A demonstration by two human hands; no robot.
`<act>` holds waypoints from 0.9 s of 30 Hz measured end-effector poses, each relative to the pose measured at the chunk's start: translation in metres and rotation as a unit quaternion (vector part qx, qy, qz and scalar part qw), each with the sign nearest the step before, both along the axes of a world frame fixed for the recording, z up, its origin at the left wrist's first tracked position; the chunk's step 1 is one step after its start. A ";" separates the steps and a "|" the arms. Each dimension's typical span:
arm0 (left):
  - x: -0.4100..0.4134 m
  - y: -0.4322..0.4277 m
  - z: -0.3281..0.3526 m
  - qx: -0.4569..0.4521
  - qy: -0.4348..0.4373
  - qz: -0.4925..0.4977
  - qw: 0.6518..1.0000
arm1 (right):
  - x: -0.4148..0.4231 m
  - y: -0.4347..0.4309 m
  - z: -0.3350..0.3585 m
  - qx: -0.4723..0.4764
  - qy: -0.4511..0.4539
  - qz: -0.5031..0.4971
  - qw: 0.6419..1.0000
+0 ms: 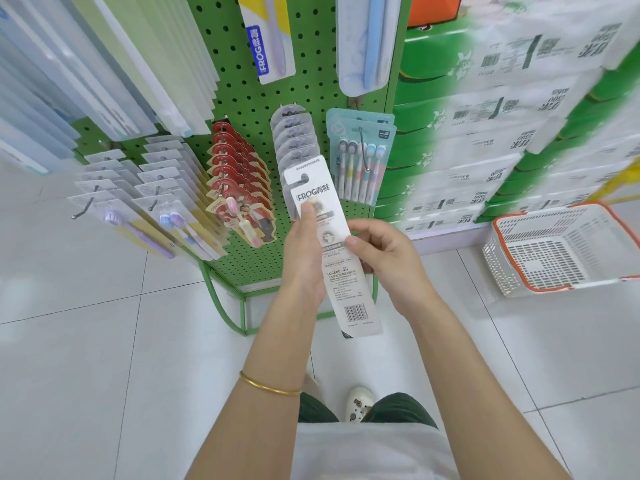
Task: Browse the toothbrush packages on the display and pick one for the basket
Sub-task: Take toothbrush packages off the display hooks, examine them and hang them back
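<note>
Holding a white toothbrush package [346, 289] at the centre of the view, both hands keep it in the air in front of a green pegboard display [249, 109]. The left hand [304, 258] grips the package's left edge, thumb pressed on the printed face and fingers out of sight behind it. The right hand [384, 251] pinches the right edge, thumb on top and fingers curled behind.

Packed hooks of packages jut out from the display from 9 to 12 o'clock, close to the package's top end. Stacked green and white packs [485, 133] wall off 1 to 3 o'clock. A white basket with an orange rim [497, 261] sits on the floor at 3 o'clock, well apart from the hands. Open tiled floor [86, 341] spreads from 6 to 9 o'clock.

The package is long and narrow. Its long axis runs from 11 o'clock to 5 o'clock, hanger hole at the top end towards the display, barcode at the bottom end.
</note>
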State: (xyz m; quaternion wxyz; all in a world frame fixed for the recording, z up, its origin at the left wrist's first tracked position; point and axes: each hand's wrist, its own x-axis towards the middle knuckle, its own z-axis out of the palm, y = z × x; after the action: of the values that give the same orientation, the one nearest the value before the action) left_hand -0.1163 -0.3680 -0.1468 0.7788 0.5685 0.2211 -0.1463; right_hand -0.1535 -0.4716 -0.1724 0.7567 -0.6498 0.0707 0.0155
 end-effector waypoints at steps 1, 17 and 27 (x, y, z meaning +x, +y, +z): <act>0.001 0.000 0.000 0.005 0.006 -0.016 1.000 | -0.001 0.000 -0.001 0.004 0.004 -0.014 1.000; -0.011 -0.141 -0.039 0.055 0.010 -0.324 0.945 | -0.049 -0.103 -0.009 -0.105 0.074 -0.205 0.970; -0.017 -0.342 -0.062 -0.038 0.041 -0.308 0.950 | -0.076 -0.302 -0.026 -0.131 0.185 -0.290 0.930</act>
State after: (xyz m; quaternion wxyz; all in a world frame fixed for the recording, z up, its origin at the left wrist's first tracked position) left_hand -0.1337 -0.7101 -0.2084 0.7071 0.5722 0.0610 -0.4110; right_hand -0.2293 -0.7733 -0.1985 0.6101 -0.6798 0.3959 -0.0942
